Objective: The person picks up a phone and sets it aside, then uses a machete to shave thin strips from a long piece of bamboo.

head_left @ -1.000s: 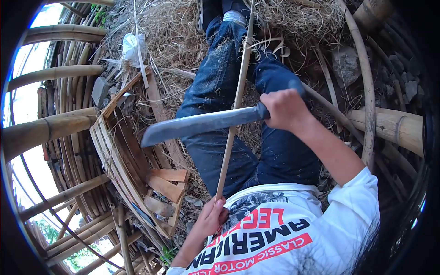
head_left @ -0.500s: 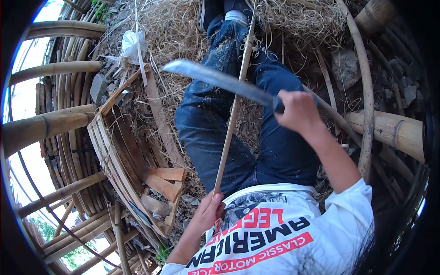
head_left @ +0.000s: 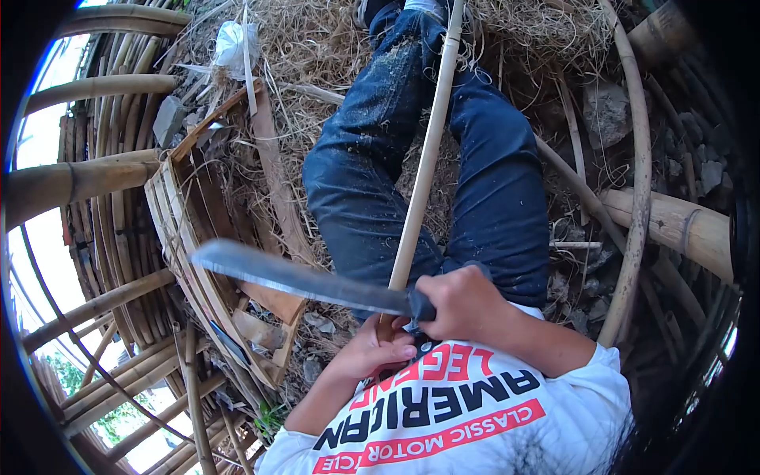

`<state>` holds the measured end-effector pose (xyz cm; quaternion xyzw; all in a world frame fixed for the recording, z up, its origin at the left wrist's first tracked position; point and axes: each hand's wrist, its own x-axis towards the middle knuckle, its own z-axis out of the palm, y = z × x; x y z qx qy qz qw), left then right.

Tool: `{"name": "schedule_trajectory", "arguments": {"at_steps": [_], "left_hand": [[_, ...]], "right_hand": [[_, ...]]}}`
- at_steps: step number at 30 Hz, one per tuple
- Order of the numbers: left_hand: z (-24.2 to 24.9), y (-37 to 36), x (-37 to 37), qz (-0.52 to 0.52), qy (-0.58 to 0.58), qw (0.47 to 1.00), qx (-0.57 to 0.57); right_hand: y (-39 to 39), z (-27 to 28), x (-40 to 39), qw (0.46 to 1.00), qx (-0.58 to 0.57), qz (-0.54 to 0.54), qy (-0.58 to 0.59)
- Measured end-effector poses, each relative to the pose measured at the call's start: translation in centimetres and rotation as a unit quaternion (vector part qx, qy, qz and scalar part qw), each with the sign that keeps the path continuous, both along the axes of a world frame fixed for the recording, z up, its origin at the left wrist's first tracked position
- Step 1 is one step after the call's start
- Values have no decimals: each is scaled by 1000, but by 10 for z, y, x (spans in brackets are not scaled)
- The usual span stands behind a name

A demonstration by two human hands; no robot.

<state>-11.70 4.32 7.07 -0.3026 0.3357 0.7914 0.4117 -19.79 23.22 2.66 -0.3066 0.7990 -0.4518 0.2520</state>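
In the head view, your 2 hands are both closed: your right hand (head_left: pixel 463 305) is wrapped around the handle of a large knife (head_left: pixel 293 277), and your left hand (head_left: pixel 370 350) curls around the lower end of a bamboo strip (head_left: pixel 427 158) near your waist. The strip runs up between your legs, over your jeans (head_left: pixel 352 166). The blade points left and crosses the strip just above your left hand; you cannot tell whether they touch. Left of your legs sits a wooden crate (head_left: pixel 180 229), with a white bag (head_left: pixel 230 51) beyond it.
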Motion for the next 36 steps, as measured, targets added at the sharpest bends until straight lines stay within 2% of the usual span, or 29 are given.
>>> {"name": "schedule_trajectory", "arguments": {"at_steps": [1,5,8,13,18,21,23,24,26,28,30,31,34,36], "left_hand": [[-1,4,6,2,-26,998,-55],[-11,5,17,-34,-17,996,-79],[-9,12,15,-13,-1,995,-97],[-16,17,20,-36,38,989,-137],[-16,18,18,-53,25,992,-112],[-10,21,16,-15,-1,996,-90],[-6,31,13,-12,26,979,-201],[-7,28,10,-57,78,974,-203],[-20,31,17,-78,163,951,-251],[-21,34,13,-81,162,952,-246],[-23,34,15,-139,236,908,-318],[-18,32,11,-185,215,903,-321],[-8,34,3,-230,212,884,-347],[-12,34,6,-220,223,883,-350]], "right_hand": [[0,3,3,1000,-2,23,4],[1,9,4,994,75,71,32],[0,20,0,988,112,101,24],[-1,24,4,986,137,92,24],[-3,28,8,978,185,91,32],[-5,28,8,977,200,77,15],[-3,29,7,978,193,73,19],[-1,28,6,975,208,70,22],[1,26,8,982,179,55,31],[5,24,11,981,181,51,40],[8,23,14,984,171,34,45],[9,23,14,984,168,36,44],[12,23,15,980,184,55,49],[14,16,18,985,155,19,68]]}}
